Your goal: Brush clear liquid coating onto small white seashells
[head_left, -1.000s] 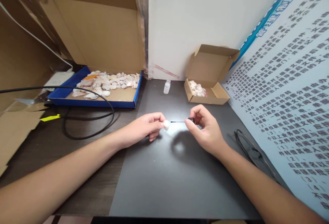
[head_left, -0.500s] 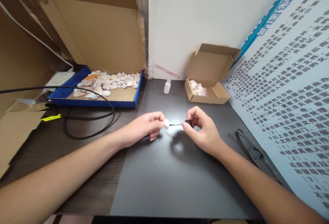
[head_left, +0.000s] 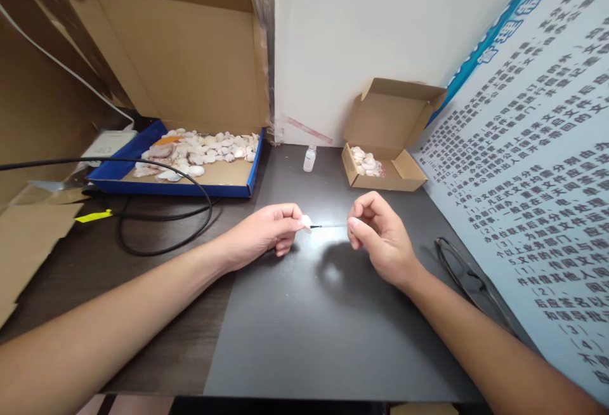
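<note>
Between the thumb and fingers of my left hand (head_left: 266, 230) is a small white seashell (head_left: 306, 220), held above the grey mat. My right hand (head_left: 383, 237) pinches a thin bottle brush (head_left: 329, 226) that points left. Its dark tip touches or nearly touches the shell's right edge; I cannot tell which. The brush's black cap is hidden by my fingers. Behind both hands, a small clear bottle (head_left: 309, 159) with whitish contents stands upright and uncapped on the mat.
A blue-edged tray (head_left: 214, 189) of shells lies back left, with a black cable (head_left: 209, 205) looping before it. Back right stands an open cardboard box (head_left: 385, 183) holding shells. Eyeglasses (head_left: 459, 272) rest by the printed board (head_left: 537, 167) at right.
My right hand has turned and shifted slightly, so the black cap no longer shows. The shell appears tilted differently and a little higher. The brush stays at its edge.
</note>
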